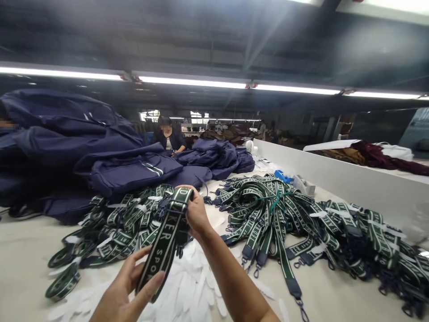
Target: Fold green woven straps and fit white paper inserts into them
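Mid-handling: strap [165,241] stretched above the tabletop [23,264], between two strap piles. Left hand [124,290] fingers pinching its lower end, right hand [195,213] fingers clamped on the folded top. Next, probably: steady grip, strap kept taut.

The strap [166,237] is showing dark green with white edge stripes and white letters. The strap piles [295,219] are carrying the same green and white pattern, with navy ends and dark metal clips. The bags [100,152] are looking navy blue, one wearing a white and green stripe. The paper slips [194,286] are lying white on the beige table [335,290].
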`<state>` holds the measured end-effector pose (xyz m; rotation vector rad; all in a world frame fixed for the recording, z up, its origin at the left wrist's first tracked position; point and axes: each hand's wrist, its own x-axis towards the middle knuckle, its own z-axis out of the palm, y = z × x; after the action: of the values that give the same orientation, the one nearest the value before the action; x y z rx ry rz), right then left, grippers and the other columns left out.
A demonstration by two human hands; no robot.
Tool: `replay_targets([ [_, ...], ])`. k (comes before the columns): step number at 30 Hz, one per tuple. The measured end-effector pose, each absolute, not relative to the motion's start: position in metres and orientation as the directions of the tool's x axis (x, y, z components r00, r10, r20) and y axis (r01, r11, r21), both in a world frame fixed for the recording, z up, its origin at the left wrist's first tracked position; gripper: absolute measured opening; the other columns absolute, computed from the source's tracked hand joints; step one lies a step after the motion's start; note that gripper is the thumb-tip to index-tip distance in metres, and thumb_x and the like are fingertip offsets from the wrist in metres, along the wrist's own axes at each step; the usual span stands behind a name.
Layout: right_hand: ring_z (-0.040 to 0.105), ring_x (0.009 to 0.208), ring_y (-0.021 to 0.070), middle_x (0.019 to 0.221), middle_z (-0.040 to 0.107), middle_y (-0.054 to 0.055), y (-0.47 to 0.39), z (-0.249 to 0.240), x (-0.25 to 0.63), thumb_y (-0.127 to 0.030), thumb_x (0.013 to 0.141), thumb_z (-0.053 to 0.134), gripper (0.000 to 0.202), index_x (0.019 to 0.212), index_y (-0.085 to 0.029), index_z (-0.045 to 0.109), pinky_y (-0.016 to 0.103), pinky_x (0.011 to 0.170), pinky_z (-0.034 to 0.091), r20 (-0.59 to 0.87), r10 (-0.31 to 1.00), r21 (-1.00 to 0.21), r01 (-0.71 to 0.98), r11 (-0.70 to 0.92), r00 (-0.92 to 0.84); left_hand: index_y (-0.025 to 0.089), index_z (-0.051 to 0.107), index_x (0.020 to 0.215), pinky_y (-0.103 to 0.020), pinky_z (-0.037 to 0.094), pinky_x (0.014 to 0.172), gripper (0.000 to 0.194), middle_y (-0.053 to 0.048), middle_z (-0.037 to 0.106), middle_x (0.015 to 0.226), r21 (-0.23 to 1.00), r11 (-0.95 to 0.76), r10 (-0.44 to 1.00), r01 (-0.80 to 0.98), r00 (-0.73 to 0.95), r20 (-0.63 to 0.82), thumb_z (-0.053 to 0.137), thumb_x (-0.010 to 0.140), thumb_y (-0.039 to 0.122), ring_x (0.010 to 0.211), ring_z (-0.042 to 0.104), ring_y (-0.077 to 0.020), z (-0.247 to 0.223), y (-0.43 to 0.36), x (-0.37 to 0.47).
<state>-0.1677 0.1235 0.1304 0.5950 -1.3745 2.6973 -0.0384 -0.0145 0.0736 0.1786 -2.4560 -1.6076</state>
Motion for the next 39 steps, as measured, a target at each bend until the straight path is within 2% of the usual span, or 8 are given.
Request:
replay_targets([
  [4, 0.056, 0.073, 0.0105, 0.087, 0.063, 0.001, 0.128, 0.13, -0.146, -0.02, 0.081, 0.061, 0.017, 0.095, -0.018, 0.069, 0.02, 0.066, 0.046, 0.632, -0.338, -0.76, -0.473, -0.445, -0.698, 0.027, 0.044, 0.137, -0.05, 0.044, 0.108, 0.08, -0.011, 0.057, 0.136, 0.936, 0.324, -0.088, 0.139, -0.98, 0.176, 0.068, 0.071, 0.067, 0.127, 0.052, -0.0343, 0.073, -0.027, -0.067],
  [9, 0.059, 0.085, 0.0131, 0.102, 0.064, 0.003, 0.135, 0.137, -0.142, -0.008, 0.079, 0.052, 0.034, 0.107, -0.02, 0.067, 0.022, 0.072, 0.048, 0.715, -0.497, -0.682, -0.644, -0.346, -0.491, 0.022, 0.072, 0.1, -0.042, 0.052, 0.096, 0.048, -0.009, 0.073, 0.102, 0.985, 0.14, 0.132, 0.1, -0.988, 0.081, 0.068, 0.076, 0.063, 0.097, 0.067, -0.0311, 0.092, -0.027, -0.061],
  [14, 0.048, 0.059, 0.0073, 0.082, 0.056, -0.001, 0.137, 0.139, -0.154, -0.014, 0.086, 0.05, 0.029, 0.111, -0.019, 0.064, 0.018, 0.056, 0.045, 0.661, -0.491, -0.747, -0.555, -0.366, -0.567, 0.02, 0.069, 0.107, -0.037, 0.053, 0.087, 0.051, -0.011, 0.074, 0.098, 0.989, 0.073, 0.109, 0.131, -0.986, 0.123, 0.065, 0.079, 0.063, 0.099, 0.066, -0.0302, 0.102, -0.01, -0.044],
  [21, 0.051, 0.063, 0.0101, 0.083, 0.056, -0.002, 0.126, 0.114, -0.157, -0.027, 0.085, 0.065, 0.047, 0.129, -0.025, 0.05, 0.02, 0.058, 0.048, 0.552, -0.448, -0.834, -0.475, -0.282, -0.704, 0.02, 0.06, 0.112, -0.021, 0.054, 0.061, 0.039, -0.004, 0.071, 0.084, 0.983, -0.022, 0.018, 0.181, -0.983, 0.182, 0.068, 0.085, 0.046, 0.072, 0.065, -0.0163, 0.119, -0.014, -0.053],
  [25, 0.054, 0.07, 0.0126, 0.083, 0.056, -0.001, 0.113, 0.095, -0.153, -0.043, 0.083, 0.069, 0.038, 0.111, -0.022, 0.057, 0.023, 0.064, 0.05, 0.505, -0.431, -0.861, -0.404, -0.31, -0.747, 0.019, 0.058, 0.115, -0.018, 0.052, 0.053, 0.043, -0.001, 0.068, 0.077, 0.971, -0.121, 0.022, 0.208, -0.977, 0.212, 0.074, 0.081, 0.04, 0.059, 0.061, -0.0118, 0.135, -0.016, -0.065],
  [28, 0.051, 0.069, 0.0119, 0.079, 0.054, -0.001, 0.106, 0.086, -0.148, -0.054, 0.085, 0.063, 0.037, 0.095, -0.019, 0.057, 0.023, 0.065, 0.047, 0.451, -0.454, -0.877, -0.286, -0.387, -0.768, 0.016, 0.06, 0.108, -0.019, 0.055, 0.054, 0.043, 0.001, 0.068, 0.07, 0.95, -0.208, -0.02, 0.233, -0.972, 0.234, 0.081, 0.076, 0.036, 0.054, 0.06, -0.0103, 0.141, -0.011, -0.074],
  [32, 0.053, 0.078, 0.0126, 0.084, 0.057, 0.0, 0.102, 0.079, -0.137, -0.058, 0.091, 0.054, 0.041, 0.093, -0.019, 0.062, 0.022, 0.073, 0.046, 0.374, -0.466, -0.886, -0.16, -0.435, -0.802, 0.017, 0.062, 0.103, -0.017, 0.055, 0.064, 0.028, 0.002, 0.072, 0.086, 0.93, -0.204, -0.192, 0.306, -0.944, 0.269, 0.076, 0.082, 0.03, 0.075, 0.067, -0.0122, 0.141, -0.006, -0.084],
  [39, 0.059, 0.101, 0.0191, 0.111, 0.062, 0.004, 0.099, 0.072, -0.111, -0.057, 0.083, 0.065, 0.057, 0.127, -0.021, 0.054, 0.027, 0.088, 0.049, 0.331, -0.53, -0.888, -0.066, -0.456, -0.781, 0.016, 0.06, 0.103, -0.025, 0.054, 0.083, 0.026, 0.0, 0.07, 0.097, 0.932, -0.158, -0.321, 0.327, -0.909, 0.265, 0.069, 0.087, 0.034, 0.092, 0.066, -0.0153, 0.134, -0.007, -0.1],
])
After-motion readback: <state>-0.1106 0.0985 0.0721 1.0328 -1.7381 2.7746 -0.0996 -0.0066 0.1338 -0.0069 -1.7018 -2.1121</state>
